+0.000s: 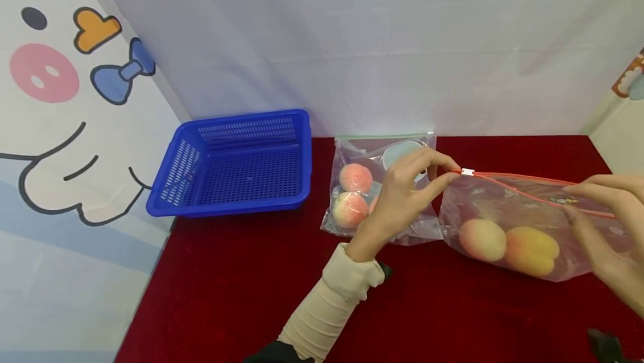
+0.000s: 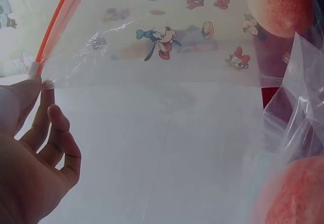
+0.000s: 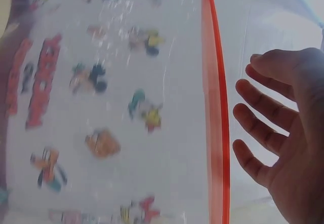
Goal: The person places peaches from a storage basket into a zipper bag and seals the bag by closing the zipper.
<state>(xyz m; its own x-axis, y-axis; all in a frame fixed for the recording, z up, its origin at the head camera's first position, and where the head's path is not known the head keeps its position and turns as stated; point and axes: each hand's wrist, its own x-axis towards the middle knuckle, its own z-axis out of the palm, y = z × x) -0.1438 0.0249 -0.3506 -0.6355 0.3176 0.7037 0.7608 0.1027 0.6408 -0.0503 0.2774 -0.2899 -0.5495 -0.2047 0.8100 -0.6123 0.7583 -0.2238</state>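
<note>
My left hand pinches the upper left corner of a clear zip bag, right at its white slider. The bag hangs from this grip, with a red zip strip along its top and cartoon figures printed on it. Low inside it are a pale peach and a yellow peach-like fruit. Close to the strip's other end is my right hand; in the right wrist view its fingers are spread and loosely bent beside the strip, holding nothing.
Behind my left hand lies a second clear bag with several peaches, partly hidden. A blue plastic basket stands at the back left of the red-covered table. White cloth hangs behind; a cartoon-printed panel borders the left.
</note>
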